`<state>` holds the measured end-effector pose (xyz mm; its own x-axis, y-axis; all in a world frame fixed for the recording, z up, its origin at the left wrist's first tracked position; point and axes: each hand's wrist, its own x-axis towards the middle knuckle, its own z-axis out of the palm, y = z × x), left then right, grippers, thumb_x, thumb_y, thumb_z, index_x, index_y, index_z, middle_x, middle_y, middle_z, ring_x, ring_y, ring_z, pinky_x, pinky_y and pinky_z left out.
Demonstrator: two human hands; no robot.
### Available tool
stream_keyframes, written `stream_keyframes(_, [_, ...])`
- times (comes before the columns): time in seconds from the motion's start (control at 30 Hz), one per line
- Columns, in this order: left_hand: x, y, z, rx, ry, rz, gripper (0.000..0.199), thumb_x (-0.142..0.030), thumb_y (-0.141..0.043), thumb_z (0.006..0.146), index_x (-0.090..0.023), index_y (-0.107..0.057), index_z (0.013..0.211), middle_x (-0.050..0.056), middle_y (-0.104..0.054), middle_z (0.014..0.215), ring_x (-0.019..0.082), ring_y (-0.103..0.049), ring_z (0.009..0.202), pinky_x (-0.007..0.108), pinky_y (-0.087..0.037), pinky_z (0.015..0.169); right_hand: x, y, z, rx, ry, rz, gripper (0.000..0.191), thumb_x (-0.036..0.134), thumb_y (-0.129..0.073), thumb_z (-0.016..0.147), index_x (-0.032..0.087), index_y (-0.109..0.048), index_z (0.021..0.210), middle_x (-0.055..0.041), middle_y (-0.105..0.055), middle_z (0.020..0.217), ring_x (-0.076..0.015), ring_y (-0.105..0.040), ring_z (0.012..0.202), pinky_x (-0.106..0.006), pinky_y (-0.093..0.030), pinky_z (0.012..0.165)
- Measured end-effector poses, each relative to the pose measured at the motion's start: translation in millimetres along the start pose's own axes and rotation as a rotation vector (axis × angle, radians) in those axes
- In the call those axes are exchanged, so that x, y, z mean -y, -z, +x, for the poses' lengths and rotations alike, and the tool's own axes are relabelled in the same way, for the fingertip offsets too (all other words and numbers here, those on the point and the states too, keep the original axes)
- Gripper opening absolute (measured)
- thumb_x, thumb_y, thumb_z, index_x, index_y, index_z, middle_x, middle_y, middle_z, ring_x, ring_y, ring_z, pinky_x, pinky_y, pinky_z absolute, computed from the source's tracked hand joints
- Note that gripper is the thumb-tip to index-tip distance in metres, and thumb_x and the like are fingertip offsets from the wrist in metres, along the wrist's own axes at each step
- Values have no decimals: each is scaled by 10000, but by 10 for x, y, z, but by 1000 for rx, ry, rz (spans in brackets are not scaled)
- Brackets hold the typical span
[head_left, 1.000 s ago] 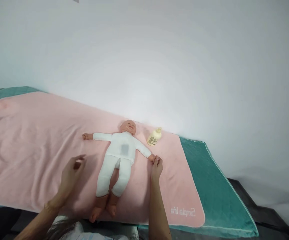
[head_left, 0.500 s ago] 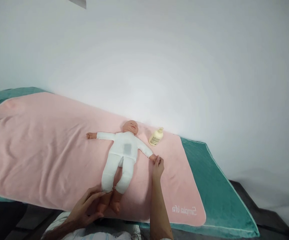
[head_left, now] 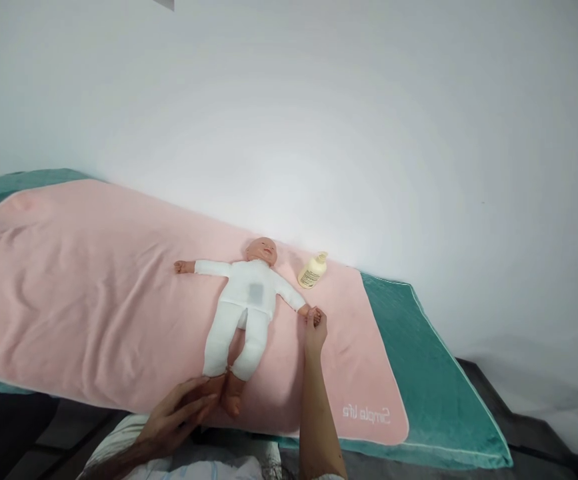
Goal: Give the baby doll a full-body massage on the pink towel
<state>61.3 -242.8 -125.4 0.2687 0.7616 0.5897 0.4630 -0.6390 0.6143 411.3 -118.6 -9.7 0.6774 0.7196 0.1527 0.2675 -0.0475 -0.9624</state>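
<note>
A baby doll point(head_left: 249, 287) in a white cloth suit lies on its back on a pink blanket point(head_left: 133, 300), arms spread out. My right hand point(head_left: 316, 331) is closed on the doll's small hand at the right, pinching it between thumb and fingers. Down at the doll's feet, my left hand point(head_left: 181, 408) has its fingers laid round one foot and ankle, which they partly hide. The other foot point(head_left: 231, 399) shows bare beside it. A pale yellow pump bottle point(head_left: 312, 271) is on the blanket, right of the doll's head and apart from both hands.
The pink blanket lies over a green cover point(head_left: 429, 367), which shows at the right end and far left. A white wall point(head_left: 289, 120) rises directly behind. Dark framework point(head_left: 529, 427) shows beyond the right edge.
My left hand's fingers have closed in over the doll's foot, where they were spread around it before. The right hand keeps hold of the doll's hand. The view has shifted slightly.
</note>
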Motion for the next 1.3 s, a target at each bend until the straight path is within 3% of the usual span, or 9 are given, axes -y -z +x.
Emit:
stream_keyframes(0.17, [34,106,-17,63,183,-128,379,-395,-554,914,-344,-674,1270,38,-661,1297,296,-656,1141,335,-567,966,66,23,-17,32,15,83,642,542,-633,771,129,-558,1257,-165,-645,1240,-248,-632,1086,-357,-514,899])
stream_keyframes(0.33, [-26,232,114,-15,335,-201,433,-411,-597,891,-326,-626,1315,55,-676,1268,304,-681,1092,370,-599,896,265,18,-90,59,31,154,591,570,-611,808,125,-598,1196,-144,-675,1163,-243,-652,1032,-378,-535,875])
stream_keyframes(0.5, [-352,409,624,-28,320,-360,404,-446,-571,914,-236,-648,1250,88,-678,1267,289,-656,1141,377,-568,941,562,-118,-195,90,103,174,496,526,-596,842,142,-634,1154,-123,-682,1117,-232,-653,987,-340,-534,830])
stream_keyframes(0.67, [-553,607,1213,31,289,-469,399,-404,-542,940,-180,-624,1259,135,-612,1354,306,-594,1223,381,-552,943,692,-349,-363,221,408,6,400,341,-564,864,174,-637,1221,-109,-616,1156,-173,-629,893,-305,-536,770])
stream_keyframes(0.73, [-565,650,1408,24,314,-471,406,-419,-556,930,-180,-623,1252,138,-621,1340,295,-652,1110,370,-573,874,686,-440,-460,328,517,-65,368,276,-534,884,207,-647,1228,-101,-606,1152,-175,-622,920,-301,-539,778])
stream_keyframes(0.83, [-557,667,1660,-3,352,-477,423,-454,-551,926,-173,-621,1234,138,-650,1289,216,-695,811,328,-586,726,654,-560,-586,443,602,-141,373,203,-519,894,247,-650,1240,-94,-600,1167,-185,-621,977,-303,-546,807])
stream_keyframes(0.9, [-554,658,1810,-23,357,-484,441,-465,-547,926,-164,-610,1241,140,-650,1285,180,-674,726,303,-572,677,638,-620,-628,501,628,-185,392,165,-520,887,257,-647,1246,-87,-600,1164,-184,-628,975,-307,-553,818])
stream_keyframes(1.1, [-522,561,2163,-66,383,-487,528,-548,-542,891,-141,-617,1220,155,-645,1293,171,-659,682,272,-535,575,643,-681,-592,599,659,-244,461,102,-547,849,299,-636,1256,-60,-600,1153,-186,-635,978,-317,-568,830])
stream_keyframes(1.3, [-433,462,2236,2,383,-439,520,-520,-522,911,-151,-603,1268,125,-677,1241,181,-680,728,267,-539,620,685,-603,-545,568,567,-135,393,173,-551,869,274,-658,1233,-72,-599,1149,-178,-629,971,-279,-559,783])
